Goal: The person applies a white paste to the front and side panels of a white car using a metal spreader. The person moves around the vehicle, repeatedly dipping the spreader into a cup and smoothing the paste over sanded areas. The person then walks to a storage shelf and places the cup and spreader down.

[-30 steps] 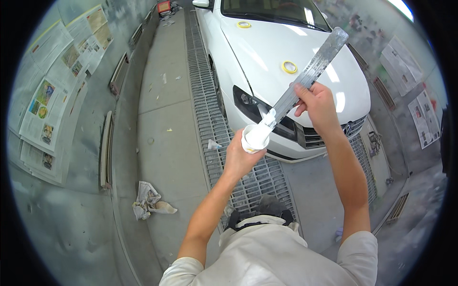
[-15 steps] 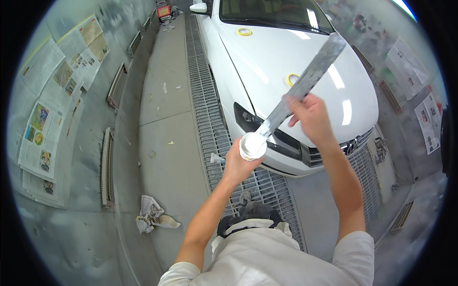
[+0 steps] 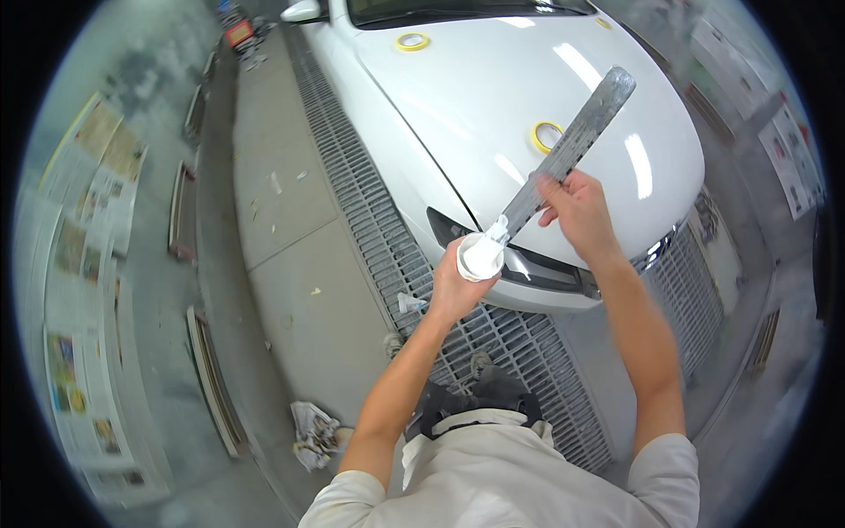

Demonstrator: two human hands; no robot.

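Observation:
My left hand [image 3: 454,292] is wrapped around a small white cup [image 3: 478,274] with white paint in it. In my right hand [image 3: 583,218] is a long flat metal mixing stick [image 3: 588,121], gripped near its middle and slanting up to the right. Its lower end is coated in white paint and sits at the cup's far rim; whether it touches the rim I cannot tell. Both hands are in front of the headlight [image 3: 537,270] of a white car [image 3: 493,97].
Two yellow tape rolls [image 3: 412,41] [image 3: 547,136] lie on the hood. Below me runs a floor grating [image 3: 370,224], with a small pale cup-shaped object [image 3: 409,303] on it. Crumpled paper [image 3: 314,436] lies on the floor at left. Newspaper sheets [image 3: 84,352] cover the left wall.
My view has turned, so the car and floor appear shifted and tilted. The stick's painted end has risen to the cup's far rim. Both hands keep their holds.

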